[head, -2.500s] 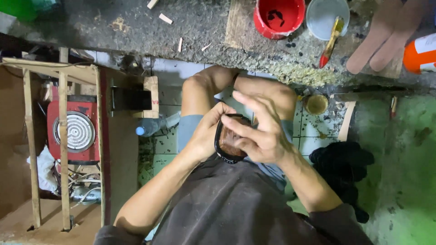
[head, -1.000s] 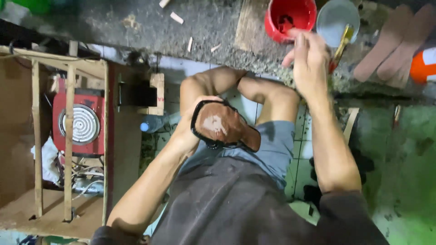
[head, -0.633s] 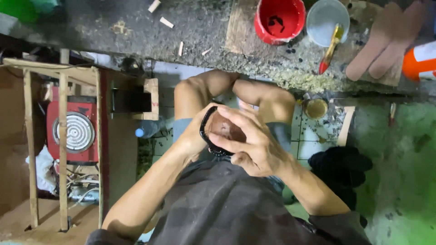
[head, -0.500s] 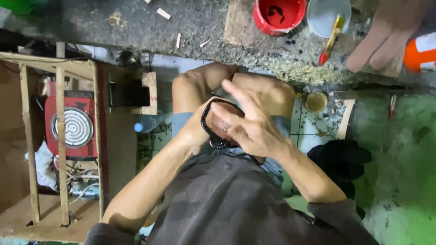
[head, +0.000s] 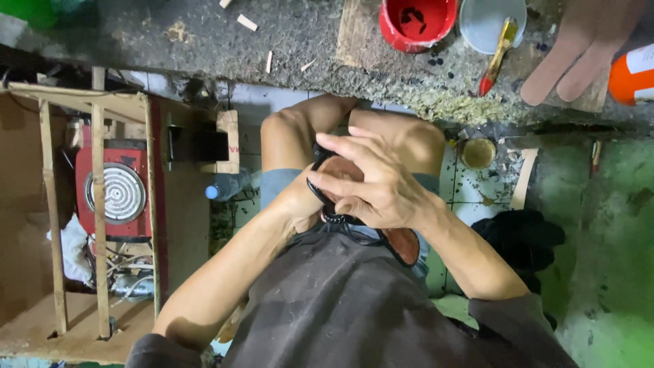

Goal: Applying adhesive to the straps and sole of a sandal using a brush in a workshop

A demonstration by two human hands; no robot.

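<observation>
Over the lap of a seated person, seen from the head camera looking straight down, both hands are working on a brown shoe sole with a black rim. The left hand is cupping the sole from underneath, fingers mostly hidden beneath it. The right hand is lying across the top, fingers curled and pressing down on the sole, covering most of it; only the heel end is showing near the right wrist. Bare knees are pointing toward a rough grey ledge. On that ledge a red bucket, a pale bowl with a brush, and tan insole cut-outs are sitting. Beside the left arm a red electric hotplate is standing within a wooden frame.
</observation>
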